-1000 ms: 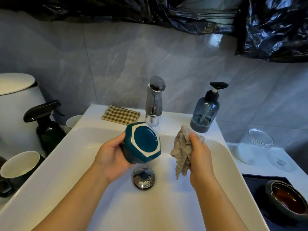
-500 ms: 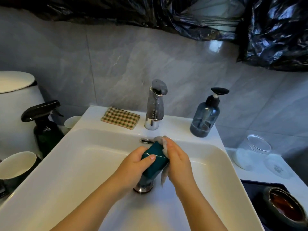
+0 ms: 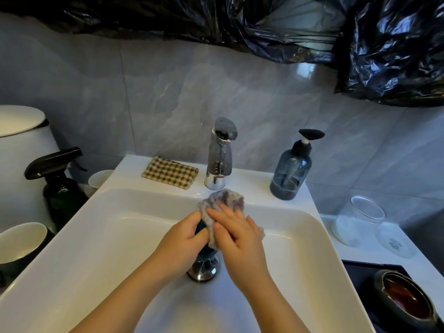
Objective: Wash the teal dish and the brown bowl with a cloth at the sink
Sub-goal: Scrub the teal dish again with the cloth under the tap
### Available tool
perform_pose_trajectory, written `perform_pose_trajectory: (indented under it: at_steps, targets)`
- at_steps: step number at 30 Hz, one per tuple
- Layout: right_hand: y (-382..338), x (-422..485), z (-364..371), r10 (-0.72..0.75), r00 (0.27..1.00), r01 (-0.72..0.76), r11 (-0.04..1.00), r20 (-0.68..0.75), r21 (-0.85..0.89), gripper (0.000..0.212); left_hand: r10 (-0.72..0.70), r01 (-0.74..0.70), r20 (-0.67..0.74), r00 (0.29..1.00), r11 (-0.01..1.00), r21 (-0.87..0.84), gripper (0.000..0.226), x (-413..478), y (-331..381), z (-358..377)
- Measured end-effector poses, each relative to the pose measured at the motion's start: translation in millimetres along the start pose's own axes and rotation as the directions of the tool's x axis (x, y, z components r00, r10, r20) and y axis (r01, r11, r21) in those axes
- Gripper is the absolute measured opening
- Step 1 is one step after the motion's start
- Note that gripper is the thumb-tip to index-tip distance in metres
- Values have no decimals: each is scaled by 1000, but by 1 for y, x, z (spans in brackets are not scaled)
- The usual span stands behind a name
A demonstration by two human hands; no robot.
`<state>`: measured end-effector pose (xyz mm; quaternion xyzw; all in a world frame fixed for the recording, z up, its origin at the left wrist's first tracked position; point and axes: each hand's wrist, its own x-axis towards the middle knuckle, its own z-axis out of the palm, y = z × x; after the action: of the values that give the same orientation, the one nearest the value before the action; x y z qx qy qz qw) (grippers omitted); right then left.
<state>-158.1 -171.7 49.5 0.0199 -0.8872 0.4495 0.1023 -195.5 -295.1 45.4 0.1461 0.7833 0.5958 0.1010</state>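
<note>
Since the frame half a second back, our right hand has flattened out, and the cloth has spread over the teal dish, which now shows only as dark slivers between the hands. Our right fingers lie fairly straight and press the cloth against the dish. Our left hand curls round the dish's far side and grips it. The dish is held in the air just above the drain stopper, inside the sink.

We judge the step in hand to be scrubbing the teal dish, the first of the two items. The next move calls for turning the dish in the left grip so the cloth reaches unwiped faces.

Room to move: the basin is wide on both sides. The faucet stands just behind the cloth, so keep strokes low. The brown bowl waits on the dark tray, well apart to the right, not yet washed.
</note>
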Motion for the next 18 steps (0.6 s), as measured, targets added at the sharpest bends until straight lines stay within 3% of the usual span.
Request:
perform_pose_trajectory:
  at_steps: [3, 4, 6, 8, 10, 12, 14, 16, 18]
  targets:
    - [6, 9, -5, 209, 977, -192, 949, -43, 251, 30, -17, 15, 32, 999, 999, 51, 13, -1, -5, 0]
    - [6, 9, -5, 207, 977, -190, 948, -43, 255, 32, -12, 9, 33, 999, 997, 75, 7, 0, -7, 1]
    - [2, 6, 1, 103, 994, -100, 992, -28, 75, 24, 12, -12, 6, 1000, 995, 96, 4, 2, -8, 1]
    - [0, 4, 6, 9, 1000, -9, 1000, -20, -26, 31, 26, -25, -19, 999, 998, 58, 8, 4, -8, -1]
    - [3, 11, 0, 91, 996, -92, 996, -21, -15, 27, 16, -15, -28, 999, 1000, 22, 11, 3, -6, -3]
    - [10, 17, -8, 188, 982, -188, 973, -11, -132, 34, -15, 14, -20, 1000, 998, -68, 10, 2, -6, -2]
    - [12, 14, -9, 134, 991, -124, 959, 21, -255, 48, -39, 38, -8, 999, 992, -118, 5, 1, -4, 1]
    - [4, 9, -3, 13, 997, 10, 959, 77, -285, 61, -24, 24, 1, 1000, 993, -117, 9, 3, -6, 2]
    - [3, 11, -1, 11, 1000, -6, 981, 25, -195, 69, -16, 16, -1, 1000, 993, -120, 13, 4, -8, 1]
